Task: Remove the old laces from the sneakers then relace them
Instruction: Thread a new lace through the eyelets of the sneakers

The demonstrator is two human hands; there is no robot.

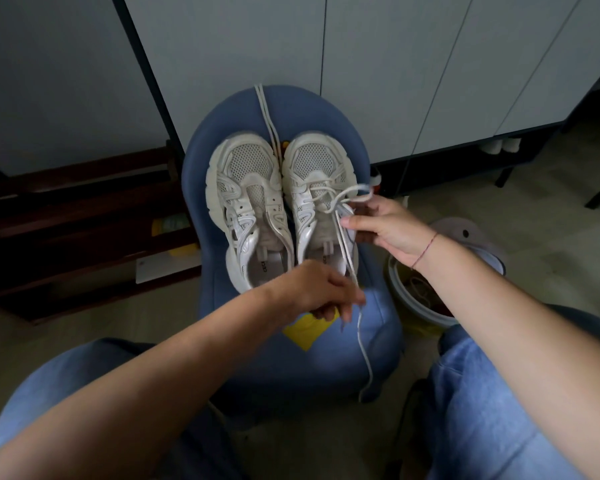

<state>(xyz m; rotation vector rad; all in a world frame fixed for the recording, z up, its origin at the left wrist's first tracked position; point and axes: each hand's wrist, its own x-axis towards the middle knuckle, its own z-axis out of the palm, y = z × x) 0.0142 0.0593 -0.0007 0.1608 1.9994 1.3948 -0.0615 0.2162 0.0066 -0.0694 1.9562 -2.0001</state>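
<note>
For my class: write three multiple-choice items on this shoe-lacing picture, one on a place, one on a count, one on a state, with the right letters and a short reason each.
1. Where do the sneakers rest?
A. on a blue cushioned seat
B. on the floor
C. on a wooden shelf

2. How many sneakers show lacing through the eyelets?
A. none
B. one
C. two

3. What is the left hand doing?
A. resting open
B. pinching a lace
C. lifting a sneaker

Key: 1 A, both shoes sit on the blue seat. 2 B, only the right sneaker carries a lace; the left sneaker has bare eyelets. 3 B, the left hand grips the lace end, while the right hand holds loops.
</note>
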